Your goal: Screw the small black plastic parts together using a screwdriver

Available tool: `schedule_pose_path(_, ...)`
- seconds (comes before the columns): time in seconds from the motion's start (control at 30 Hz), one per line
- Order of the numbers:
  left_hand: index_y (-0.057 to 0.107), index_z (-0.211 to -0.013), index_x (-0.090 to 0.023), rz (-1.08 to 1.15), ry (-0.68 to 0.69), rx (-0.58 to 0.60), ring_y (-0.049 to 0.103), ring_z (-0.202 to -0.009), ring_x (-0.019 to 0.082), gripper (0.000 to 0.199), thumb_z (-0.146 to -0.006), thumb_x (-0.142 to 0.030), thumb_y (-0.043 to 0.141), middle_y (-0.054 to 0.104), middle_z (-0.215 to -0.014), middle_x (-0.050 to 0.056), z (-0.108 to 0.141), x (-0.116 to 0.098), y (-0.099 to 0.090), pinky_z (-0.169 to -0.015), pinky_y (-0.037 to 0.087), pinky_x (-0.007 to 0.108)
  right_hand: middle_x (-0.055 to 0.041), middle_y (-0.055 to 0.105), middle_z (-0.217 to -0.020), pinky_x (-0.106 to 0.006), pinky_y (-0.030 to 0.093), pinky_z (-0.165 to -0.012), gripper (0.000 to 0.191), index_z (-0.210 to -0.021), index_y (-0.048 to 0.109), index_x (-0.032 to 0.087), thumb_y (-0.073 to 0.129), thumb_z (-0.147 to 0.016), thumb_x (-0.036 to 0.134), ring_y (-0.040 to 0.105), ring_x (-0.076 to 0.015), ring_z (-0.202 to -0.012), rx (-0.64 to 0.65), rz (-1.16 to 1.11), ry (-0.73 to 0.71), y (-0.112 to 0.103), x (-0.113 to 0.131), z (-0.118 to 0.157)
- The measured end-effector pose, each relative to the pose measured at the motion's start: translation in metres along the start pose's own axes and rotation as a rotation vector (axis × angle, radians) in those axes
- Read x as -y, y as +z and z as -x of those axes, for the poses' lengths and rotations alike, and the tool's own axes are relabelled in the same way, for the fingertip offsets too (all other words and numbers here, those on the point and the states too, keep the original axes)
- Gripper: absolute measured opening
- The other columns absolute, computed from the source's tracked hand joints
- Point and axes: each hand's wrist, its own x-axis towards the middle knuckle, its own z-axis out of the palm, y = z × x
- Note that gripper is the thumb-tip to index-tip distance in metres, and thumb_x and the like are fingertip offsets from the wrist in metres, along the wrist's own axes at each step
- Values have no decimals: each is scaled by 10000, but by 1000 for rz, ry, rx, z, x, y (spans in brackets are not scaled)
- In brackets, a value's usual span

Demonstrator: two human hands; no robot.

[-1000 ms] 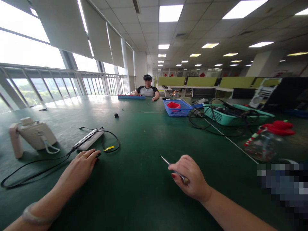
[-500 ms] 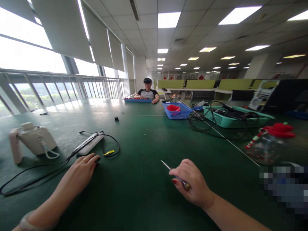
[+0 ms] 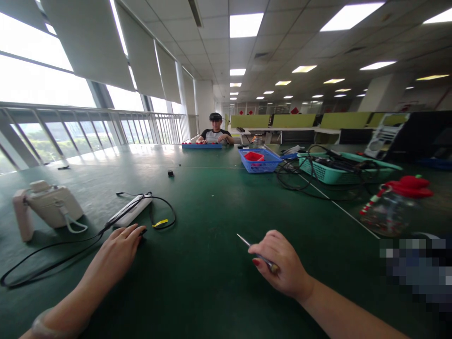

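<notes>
My right hand (image 3: pixel 282 263) is closed round a slim metal tool (image 3: pixel 243 240) with a pointed tip and a gold-coloured end; its exact kind is unclear. The tip points up and to the left, over the green tabletop (image 3: pixel 197 273). On the left, my left hand (image 3: pixel 118 249) lies palm down with its fingers together, fingertips closed over a small black object (image 3: pixel 143 232) that mostly hides under them. Just beyond those fingers are a white bar-shaped device (image 3: pixel 132 212) and a black cord (image 3: pixel 173 207) with a yellow tag.
A cream bottle (image 3: pixel 58 205) stands at left. At right are a blue basket (image 3: pixel 263 165) holding a red box, a teal basket (image 3: pixel 332 175) of cables, and a red-lidded jar (image 3: pixel 391 212). A small black block (image 3: pixel 171 173) lies ahead; a person (image 3: pixel 214 134) sits at the far end.
Both my hands and the tool stay almost in place. The view has tilted slightly. At the far end, the person's hand on the right has lifted from the table toward the chest.
</notes>
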Motion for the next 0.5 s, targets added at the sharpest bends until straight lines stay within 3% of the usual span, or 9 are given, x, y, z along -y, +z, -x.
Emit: schedule_pose_path(0.5,612,-1223,-163,70,-18,27,592,-1098,292,441,-895,-383,415,634,-1241,122,0,4,7,-979,438,435,-5,632,-709,-320,418,-685,185,-911,639,209,471,-931,283,538,-149,-629,5,-4,1,0,0,0)
